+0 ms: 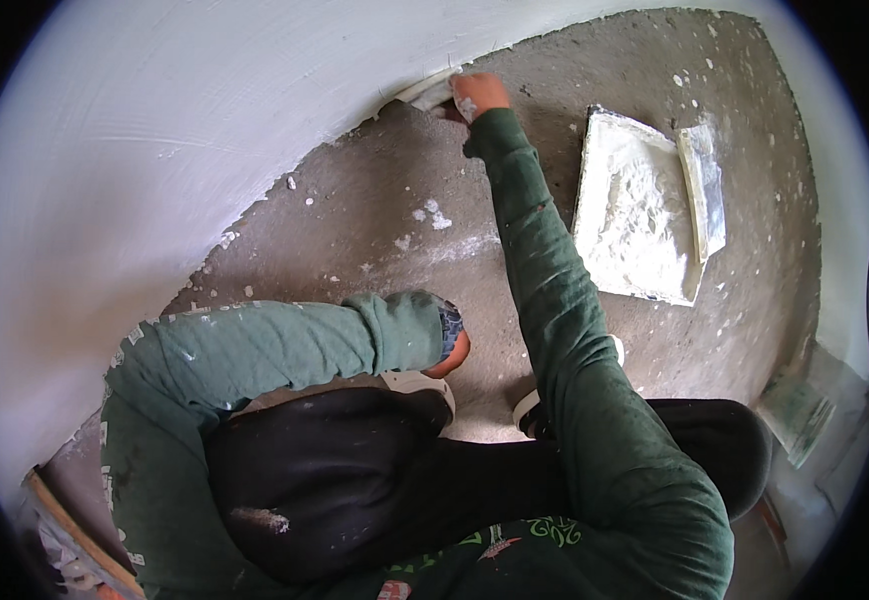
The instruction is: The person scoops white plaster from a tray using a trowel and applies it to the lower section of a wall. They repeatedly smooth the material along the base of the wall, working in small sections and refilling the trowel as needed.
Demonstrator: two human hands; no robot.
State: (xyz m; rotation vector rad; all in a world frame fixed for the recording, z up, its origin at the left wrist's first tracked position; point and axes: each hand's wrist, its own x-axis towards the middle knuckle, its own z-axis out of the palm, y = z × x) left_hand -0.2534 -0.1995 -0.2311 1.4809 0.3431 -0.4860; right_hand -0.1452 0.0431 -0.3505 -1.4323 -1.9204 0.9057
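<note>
My right arm stretches forward in a green sleeve. My right hand (480, 97), smeared with white, is closed on a pale, flat-bladed plastering trowel (429, 89) at the foot of the white wall (205, 110). The grip side is partly hidden by the hand. My left hand (452, 358) hangs over my shoes, with a dark patterned band at the wrist; its fingers are out of sight. On the floor to the right lies a board (581, 215) spread with wet white plaster (635, 205). A wide metal blade with a pale handle edge (700, 190) rests along its right side.
The rough concrete floor (435, 260) carries scattered white splashes and crumbs. A second wall (840, 250) curves along the right, with plastic bags or sheeting (800, 410) at its foot. A wooden-edged object (80, 535) stands at the lower left.
</note>
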